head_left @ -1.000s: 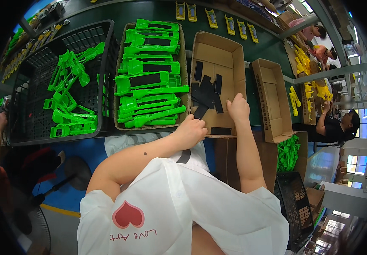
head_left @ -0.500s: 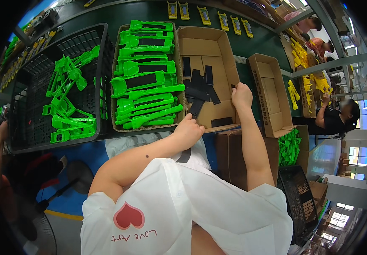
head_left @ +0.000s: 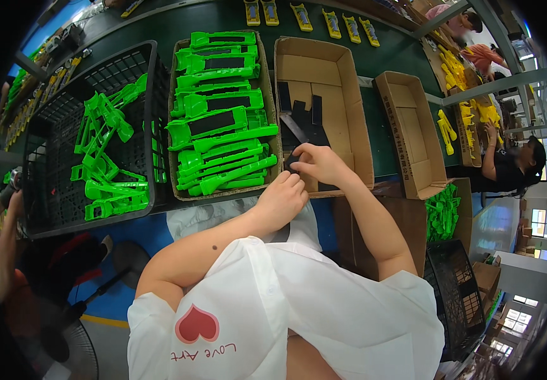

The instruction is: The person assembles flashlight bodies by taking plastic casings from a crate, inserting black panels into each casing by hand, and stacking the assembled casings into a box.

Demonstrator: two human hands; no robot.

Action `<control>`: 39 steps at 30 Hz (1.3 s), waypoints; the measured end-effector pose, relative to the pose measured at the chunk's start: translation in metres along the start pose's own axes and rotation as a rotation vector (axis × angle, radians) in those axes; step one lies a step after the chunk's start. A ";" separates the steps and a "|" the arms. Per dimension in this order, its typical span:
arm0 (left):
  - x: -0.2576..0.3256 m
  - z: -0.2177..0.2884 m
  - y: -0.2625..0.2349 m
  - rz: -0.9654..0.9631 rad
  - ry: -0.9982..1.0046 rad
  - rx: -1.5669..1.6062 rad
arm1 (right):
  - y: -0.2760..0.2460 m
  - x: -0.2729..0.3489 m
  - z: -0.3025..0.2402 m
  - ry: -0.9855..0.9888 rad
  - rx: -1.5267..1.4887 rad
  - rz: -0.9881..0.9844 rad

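My right hand [head_left: 321, 166] is bent in over the near end of an open cardboard box [head_left: 361, 120]. Its thumb and fingers pinch a small black strip [head_left: 292, 161]. Just below, my left hand [head_left: 281, 200] has its fingers curled together against the near end of the same strip; its exact grip is partly hidden. Several more flat black strips [head_left: 314, 133] lie loosely in the box beyond my hands. One strip with a light grey, shiny face [head_left: 294, 128] slants across them. Left of my hands, a second box [head_left: 173, 158] is packed with bright green plastic housings [head_left: 222, 120], some with black inlays.
A black plastic crate [head_left: 154, 126] holding loose green parts stands far left. To the right is a narrow cardboard box [head_left: 406, 142]. Yellow pieces [head_left: 331, 24] line the far side of the green table [head_left: 222, 16]. A co-worker [head_left: 517, 161] sits at right; another person's arm [head_left: 8, 234] shows at left.
My right hand has moved left from the box's right wall to the black strip beside my left hand. My left hand has shifted slightly nearer to me. The view has tilted slightly.
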State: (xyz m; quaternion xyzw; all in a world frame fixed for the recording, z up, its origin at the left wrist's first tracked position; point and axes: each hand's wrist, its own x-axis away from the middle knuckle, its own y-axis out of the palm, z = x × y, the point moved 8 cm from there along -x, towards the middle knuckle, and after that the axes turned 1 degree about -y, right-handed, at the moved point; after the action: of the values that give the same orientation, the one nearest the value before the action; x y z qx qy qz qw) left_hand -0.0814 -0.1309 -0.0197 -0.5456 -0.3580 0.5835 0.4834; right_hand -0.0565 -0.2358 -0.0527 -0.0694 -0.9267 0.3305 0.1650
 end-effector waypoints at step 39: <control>0.282 -0.401 -0.167 0.521 -1.461 -0.276 | 0.040 -0.028 -0.003 0.039 0.461 0.168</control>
State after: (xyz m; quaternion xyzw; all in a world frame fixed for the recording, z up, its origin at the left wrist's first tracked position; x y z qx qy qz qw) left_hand 0.3595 0.1405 -0.0034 -0.1454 -0.5149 0.8391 -0.0986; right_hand -0.0284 -0.2103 -0.0833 -0.1129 -0.8144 0.5443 0.1663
